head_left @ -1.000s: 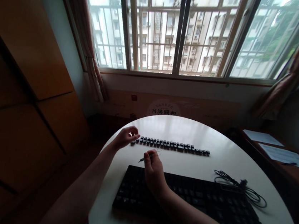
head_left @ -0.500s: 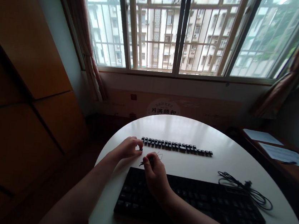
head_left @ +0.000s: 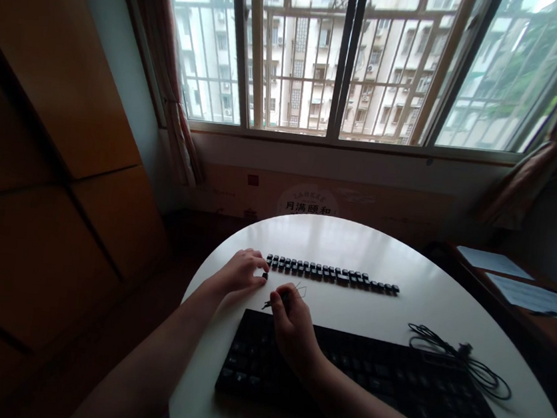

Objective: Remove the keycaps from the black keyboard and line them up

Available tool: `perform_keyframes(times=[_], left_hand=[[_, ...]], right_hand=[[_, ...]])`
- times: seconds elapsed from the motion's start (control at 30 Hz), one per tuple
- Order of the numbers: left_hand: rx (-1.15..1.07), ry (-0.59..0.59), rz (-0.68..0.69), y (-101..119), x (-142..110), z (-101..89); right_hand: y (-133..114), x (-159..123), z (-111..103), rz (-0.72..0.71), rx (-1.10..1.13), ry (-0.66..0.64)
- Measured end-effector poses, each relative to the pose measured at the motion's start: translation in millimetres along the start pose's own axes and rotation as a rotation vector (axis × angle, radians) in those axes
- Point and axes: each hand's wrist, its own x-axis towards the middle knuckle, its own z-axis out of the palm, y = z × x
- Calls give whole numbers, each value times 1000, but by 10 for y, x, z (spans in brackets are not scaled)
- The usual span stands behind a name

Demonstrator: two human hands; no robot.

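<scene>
My left hand point(head_left: 242, 272) is at the left end of the rows of keycaps. Its thumb and index finger close around a single black keycap point(head_left: 265, 276), just in front of the rows. In my right hand point(head_left: 292, 314) is a wire keycap puller point(head_left: 302, 291); thin wire loops stick out past the fingers and dark prongs show at the left, while the fist hides its middle. Two rows of small black keycaps point(head_left: 321, 271) lie beyond both hands. Under my right hand and forearm lies a black keyboard point(head_left: 365, 373), partly covered.
Everything lies on a round-edged white table point(head_left: 335, 239). A coiled black cable point(head_left: 472, 365) rests behind the keyboard at the right. Papers point(head_left: 535, 295) and a dark pen sit on a brown side table. Wooden cabinet point(head_left: 55, 224) stands left, and a barred window is ahead.
The view has shifted slightly. My left hand has set the keycap at the left end in front of the rows, its fingers straighter now. My right hand stays nearly still with the puller.
</scene>
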Motion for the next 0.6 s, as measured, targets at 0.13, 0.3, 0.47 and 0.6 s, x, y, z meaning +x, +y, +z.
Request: perform_keyframes(times=[0.13,0.3,0.47,0.6], left_hand=[[48,19,-19,-32,19,28],[88,63,-42,-108,39,71],[84,78,-67,-132,44,77],[77,79,-95,-134,30,61]], right_hand=[[-15,-8,-5,1,-10,-8],[-8,-22,-5,2,-37,-25],[-6,-25,-10,3,-52,-27],[-13,-26,-10,4,-49,-38]])
